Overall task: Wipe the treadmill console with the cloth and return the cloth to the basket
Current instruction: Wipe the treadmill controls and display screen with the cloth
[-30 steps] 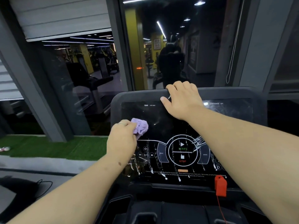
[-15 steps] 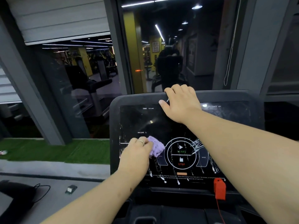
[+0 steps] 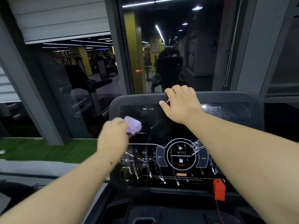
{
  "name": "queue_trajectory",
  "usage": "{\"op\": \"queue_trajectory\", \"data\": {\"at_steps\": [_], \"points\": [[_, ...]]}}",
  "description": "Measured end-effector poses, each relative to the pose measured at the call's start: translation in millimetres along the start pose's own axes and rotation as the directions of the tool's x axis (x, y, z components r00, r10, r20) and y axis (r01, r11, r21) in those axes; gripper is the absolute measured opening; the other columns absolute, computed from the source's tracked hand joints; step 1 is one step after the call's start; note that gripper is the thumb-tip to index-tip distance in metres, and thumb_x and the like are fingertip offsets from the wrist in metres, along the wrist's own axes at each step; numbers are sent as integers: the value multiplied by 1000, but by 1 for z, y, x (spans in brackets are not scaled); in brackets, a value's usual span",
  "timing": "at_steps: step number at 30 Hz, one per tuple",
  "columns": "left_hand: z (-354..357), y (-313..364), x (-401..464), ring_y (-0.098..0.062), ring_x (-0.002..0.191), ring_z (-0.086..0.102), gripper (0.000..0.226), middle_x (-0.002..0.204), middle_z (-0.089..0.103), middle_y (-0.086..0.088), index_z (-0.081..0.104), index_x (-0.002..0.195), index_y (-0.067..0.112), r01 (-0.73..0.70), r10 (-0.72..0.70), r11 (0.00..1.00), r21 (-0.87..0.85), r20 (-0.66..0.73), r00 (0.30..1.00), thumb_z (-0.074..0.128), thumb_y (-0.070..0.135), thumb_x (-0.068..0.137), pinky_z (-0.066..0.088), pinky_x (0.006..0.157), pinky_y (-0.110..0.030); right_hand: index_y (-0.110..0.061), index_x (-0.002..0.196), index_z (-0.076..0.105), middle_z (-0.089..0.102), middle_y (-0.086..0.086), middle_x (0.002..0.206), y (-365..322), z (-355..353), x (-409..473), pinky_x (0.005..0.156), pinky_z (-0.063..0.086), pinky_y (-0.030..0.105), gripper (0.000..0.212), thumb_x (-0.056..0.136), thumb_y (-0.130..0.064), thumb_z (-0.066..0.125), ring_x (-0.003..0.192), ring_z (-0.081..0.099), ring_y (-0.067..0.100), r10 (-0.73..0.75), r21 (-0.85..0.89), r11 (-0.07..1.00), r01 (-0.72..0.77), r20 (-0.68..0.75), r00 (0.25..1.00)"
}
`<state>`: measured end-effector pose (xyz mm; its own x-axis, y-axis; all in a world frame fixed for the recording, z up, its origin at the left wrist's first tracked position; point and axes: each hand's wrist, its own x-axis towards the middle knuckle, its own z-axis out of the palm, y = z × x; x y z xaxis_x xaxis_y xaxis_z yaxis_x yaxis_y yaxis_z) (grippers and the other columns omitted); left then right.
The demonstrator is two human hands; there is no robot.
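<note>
The black treadmill console (image 3: 226,113) fills the middle of the head view, its screen streaked with white drips along the lower part. My left hand (image 3: 113,136) grips a bunched purple cloth (image 3: 133,126) and presses it against the screen's upper left area, above the INCLINE label; the hand is motion-blurred. My right hand (image 3: 181,102) holds the console's top edge, fingers curled over the rim and thumb on the screen. No basket is in view.
A red safety key (image 3: 219,190) with a red cord hangs at the console's lower right. Dark windows and grey pillars stand behind the console. A green turf strip (image 3: 40,151) runs along the floor at left, with a black cable beside it.
My left hand has swept the cloth from the screen's lower left, beside the START/STOP ring, back up to the upper left. My right hand has stayed on the top edge.
</note>
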<state>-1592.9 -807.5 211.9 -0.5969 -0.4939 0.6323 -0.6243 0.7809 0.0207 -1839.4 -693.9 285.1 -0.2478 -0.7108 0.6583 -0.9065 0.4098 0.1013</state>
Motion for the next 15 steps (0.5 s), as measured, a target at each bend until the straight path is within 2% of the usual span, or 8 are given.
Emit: {"op": "queue_trajectory", "data": {"at_steps": [1,3,6,9,13,15], "points": [[-3,-12,7,-34,70,58,16,89,65,-10,75,86,11,50,-50,999,4,-41,998,76,4,71,55,59,-45,-22,126,55,57,2,120,0,0,0,96,38,45,54,96,-61,33,106,51,28,0,-5,1000,0,-1,1000],[3,-15,-3,-31,74,55,17,95,65,-8,75,90,10,90,-90,996,14,-32,995,78,6,74,55,59,-45,-22,125,55,58,2,119,0,1,0,96,39,45,54,96,-61,32,105,51,28,2,-11,1000,-2,-1,1000],[17,2,-43,-25,77,50,20,98,64,-3,72,88,14,30,-29,999,-18,31,999,76,2,72,53,54,-41,-22,123,55,58,2,118,-1,1,0,95,39,45,53,95,-62,32,104,51,29,5,-14,1000,-5,-7,1000],[13,-18,-32,-28,76,56,18,93,63,-2,71,84,17,-20,18,1000,20,87,996,75,6,71,52,55,-42,-23,124,55,58,2,119,-1,1,0,96,39,45,54,95,-62,32,104,51,29,8,-17,1000,-7,6,1000],[7,-30,-13,-27,67,48,18,82,58,-2,64,75,16,139,-141,990,-38,-55,989,82,12,74,49,58,-44,-23,129,54,58,2,121,-1,-2,1,97,40,46,56,96,-62,31,107,51,29,1,-19,1000,0,23,1000],[13,-17,-31,-24,68,45,19,84,58,-2,65,77,15,132,-135,989,-72,-38,990,84,15,76,49,57,-42,-23,133,52,58,3,123,-2,-2,0,99,40,46,59,96,-63,30,108,51,29,3,-20,1000,-2,33,999]]}}
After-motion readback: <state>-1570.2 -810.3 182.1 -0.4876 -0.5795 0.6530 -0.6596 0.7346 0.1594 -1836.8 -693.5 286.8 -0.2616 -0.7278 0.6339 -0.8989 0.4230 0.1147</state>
